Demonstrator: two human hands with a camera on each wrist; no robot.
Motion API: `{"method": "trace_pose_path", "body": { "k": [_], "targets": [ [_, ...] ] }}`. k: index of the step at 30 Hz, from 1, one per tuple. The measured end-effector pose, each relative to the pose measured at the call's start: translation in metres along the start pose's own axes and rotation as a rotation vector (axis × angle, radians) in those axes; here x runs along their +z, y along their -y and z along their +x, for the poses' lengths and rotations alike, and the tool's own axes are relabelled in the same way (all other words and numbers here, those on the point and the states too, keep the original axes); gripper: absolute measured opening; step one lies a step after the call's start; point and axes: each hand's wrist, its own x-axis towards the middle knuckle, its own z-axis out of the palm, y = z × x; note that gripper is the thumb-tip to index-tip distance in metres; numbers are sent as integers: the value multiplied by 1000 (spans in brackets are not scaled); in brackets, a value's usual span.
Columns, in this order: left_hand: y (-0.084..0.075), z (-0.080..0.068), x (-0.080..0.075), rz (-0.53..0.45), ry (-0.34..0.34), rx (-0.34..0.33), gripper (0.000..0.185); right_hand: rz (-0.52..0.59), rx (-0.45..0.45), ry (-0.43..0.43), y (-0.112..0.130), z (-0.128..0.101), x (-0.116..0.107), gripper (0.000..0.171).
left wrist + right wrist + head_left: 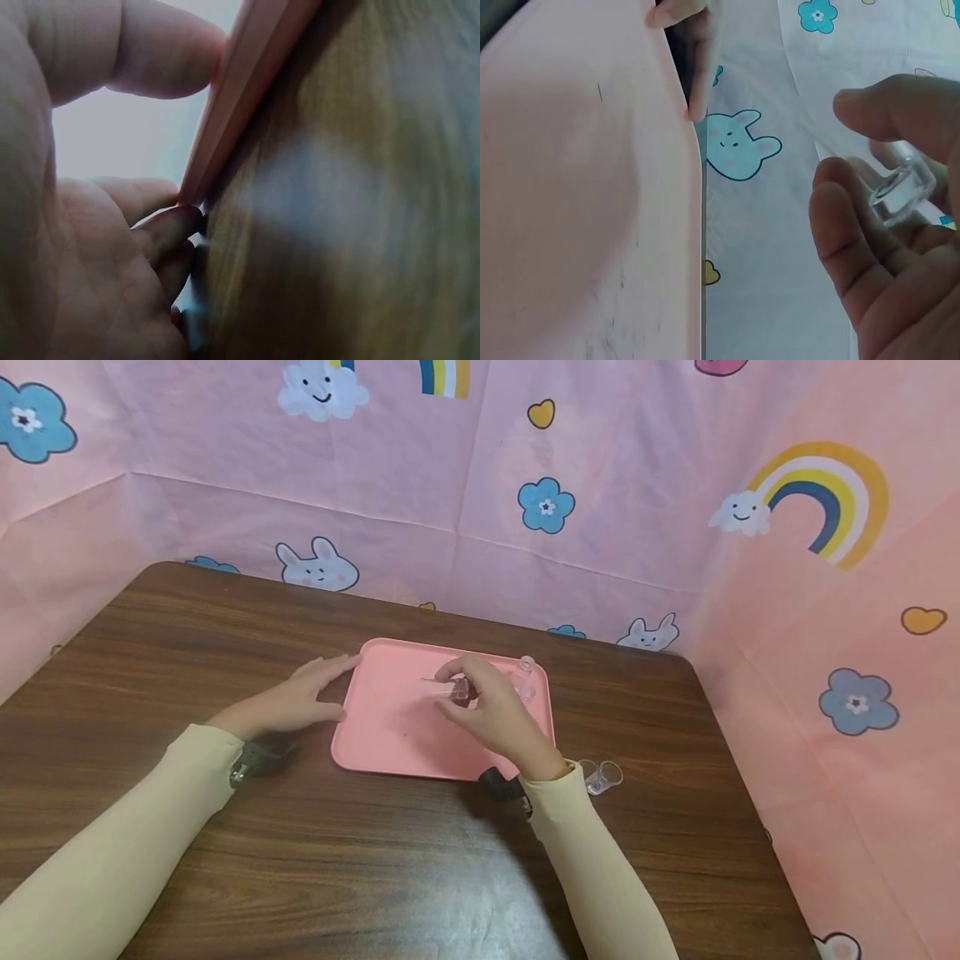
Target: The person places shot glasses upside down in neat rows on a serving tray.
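A pink tray (397,727) lies in the middle of the brown table (300,860). My left hand (300,697) rests flat at the tray's left edge, and its fingers (169,225) touch the pink rim (240,90). Above the tray, my right hand (487,710) pinches a small clear cup (457,690) between thumb and fingertips; the right wrist view shows the clear cup (901,191) among the curled fingers (847,225). A second small clear cup (526,679) stands at the tray's far right corner.
Two more clear cups (602,776) lie on the table just right of the tray's near corner, beside my right sleeve. Pink cartoon-print cloth (600,527) walls the table at the back and the right.
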Motion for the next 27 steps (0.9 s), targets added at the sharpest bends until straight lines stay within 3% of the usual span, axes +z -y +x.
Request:
{"method": "trace_pose_path", "body": {
  "k": [5,11,27],
  "targets": [
    [1,0,-1,-3,1,-11,87,-47,-66,89,2,1,3,26],
    [3,1,-1,-2,-9,19,87,-29,16,152,2,2,4,32],
    [2,0,1,4,-9,-15,88,-17,16,55,2,0,10,25]
  ]
}}
